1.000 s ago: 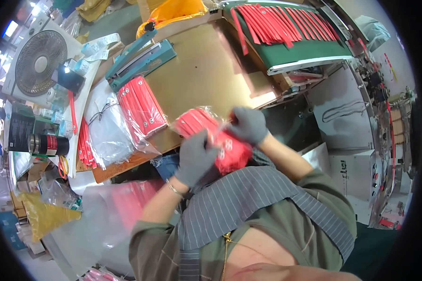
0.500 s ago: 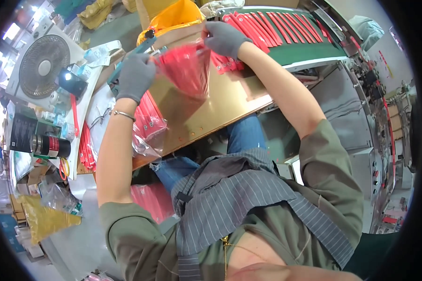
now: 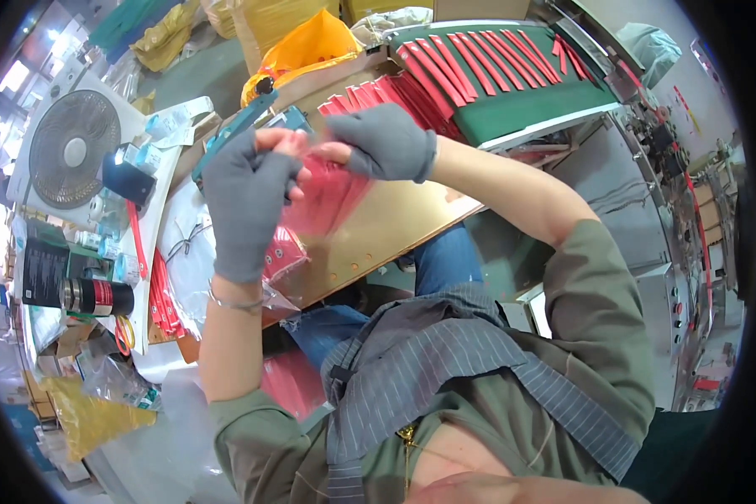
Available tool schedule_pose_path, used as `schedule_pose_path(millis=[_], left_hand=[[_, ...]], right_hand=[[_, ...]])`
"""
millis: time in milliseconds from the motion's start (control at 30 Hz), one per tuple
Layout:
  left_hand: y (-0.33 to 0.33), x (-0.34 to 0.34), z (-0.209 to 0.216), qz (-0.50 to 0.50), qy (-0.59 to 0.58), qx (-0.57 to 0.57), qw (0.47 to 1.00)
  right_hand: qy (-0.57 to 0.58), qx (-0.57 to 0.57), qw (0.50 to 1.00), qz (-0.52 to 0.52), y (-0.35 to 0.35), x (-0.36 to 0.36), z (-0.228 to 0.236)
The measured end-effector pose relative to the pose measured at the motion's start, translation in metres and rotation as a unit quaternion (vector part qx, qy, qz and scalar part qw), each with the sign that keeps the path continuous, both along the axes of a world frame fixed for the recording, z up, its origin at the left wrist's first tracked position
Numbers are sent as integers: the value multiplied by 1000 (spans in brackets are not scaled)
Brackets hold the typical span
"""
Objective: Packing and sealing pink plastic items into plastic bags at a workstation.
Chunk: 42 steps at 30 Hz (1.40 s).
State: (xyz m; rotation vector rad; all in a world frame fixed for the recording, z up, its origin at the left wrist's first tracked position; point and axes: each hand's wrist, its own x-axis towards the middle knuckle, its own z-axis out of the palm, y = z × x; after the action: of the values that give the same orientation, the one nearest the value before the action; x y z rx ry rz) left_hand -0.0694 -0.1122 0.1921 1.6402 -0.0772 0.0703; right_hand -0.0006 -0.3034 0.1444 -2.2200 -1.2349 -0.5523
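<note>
Over the wooden table (image 3: pixel 378 228) hangs a clear plastic bag (image 3: pixel 326 200) filled with red contents, blurred by motion. My left hand (image 3: pixel 250 197), in a grey fingerless glove, is closed at the bag's gathered top. Close beside it, my right hand (image 3: pixel 382 144), gloved alike, pinches the same top from the other side. The bag's mouth is mostly hidden between my fingers. Below my left hand lies another bag of red strips (image 3: pixel 282 254), partly covered by my wrist. Beyond my right hand, long red strips (image 3: pixel 395 94) are piled at the belt's end.
A green conveyor belt (image 3: pixel 512 105) carries a row of red strips at the back right. An orange bag (image 3: pixel 311 44) stands open behind the table. To the left are a white fan (image 3: pixel 74 147), a black bottle (image 3: pixel 101 296), orange-handled scissors (image 3: pixel 124 334) and more red strips (image 3: pixel 166 294).
My hands, wide apart on the bag before, have come together at its top. The right hand moved left and nearer; the left also came nearer. The pile at the belt's end is now uncovered.
</note>
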Motion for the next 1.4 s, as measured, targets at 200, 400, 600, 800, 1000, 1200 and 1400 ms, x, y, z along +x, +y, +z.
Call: schedule_pose_path(millis=[200, 400, 600, 800, 1000, 1200, 1400], left_hand=[[52, 28, -39, 21, -219, 152, 964], [58, 62, -159, 7, 184, -130, 974], [107, 112, -207, 125, 272, -242, 923], [123, 135, -229, 167, 201, -127, 957], [123, 133, -223, 167, 251, -183, 936], [116, 135, -217, 148, 257, -165, 940], [142, 107, -212, 166, 225, -210, 937]], right_hand=[[304, 196, 931, 52, 35, 32, 14], [196, 104, 938, -267, 93, 179, -75], [154, -14, 969, -194, 187, 205, -21], [86, -146, 946, -277, 168, 236, -110], [122, -32, 960, -252, 168, 232, -126], [124, -24, 953, -277, 160, 229, -123], [331, 195, 909, -162, 154, 198, -135]])
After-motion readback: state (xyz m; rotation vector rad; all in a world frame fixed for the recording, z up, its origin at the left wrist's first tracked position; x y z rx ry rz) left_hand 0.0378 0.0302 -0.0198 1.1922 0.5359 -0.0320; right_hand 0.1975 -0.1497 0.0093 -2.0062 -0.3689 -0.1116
